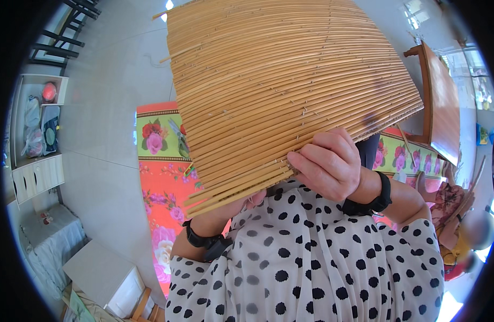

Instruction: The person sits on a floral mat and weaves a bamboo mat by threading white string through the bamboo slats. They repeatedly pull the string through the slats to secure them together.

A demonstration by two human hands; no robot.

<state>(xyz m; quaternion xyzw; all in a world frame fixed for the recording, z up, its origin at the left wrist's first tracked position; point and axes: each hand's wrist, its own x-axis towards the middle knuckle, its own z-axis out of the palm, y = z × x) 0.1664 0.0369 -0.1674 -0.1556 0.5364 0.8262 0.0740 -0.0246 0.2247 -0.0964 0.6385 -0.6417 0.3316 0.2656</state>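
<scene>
Right hand (333, 163) pinches stick mat (290, 80) at edge | left hand (254, 200) beneath, can't tell its grip | maybe edge work | next needs steady fingers

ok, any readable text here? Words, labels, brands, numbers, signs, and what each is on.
None readable.
Slat mat, floral cloth, right wristband: no text visible.
Shelf bags at left: too small and blurred to read.
Red mark on grey cover: too small to tell.
</scene>
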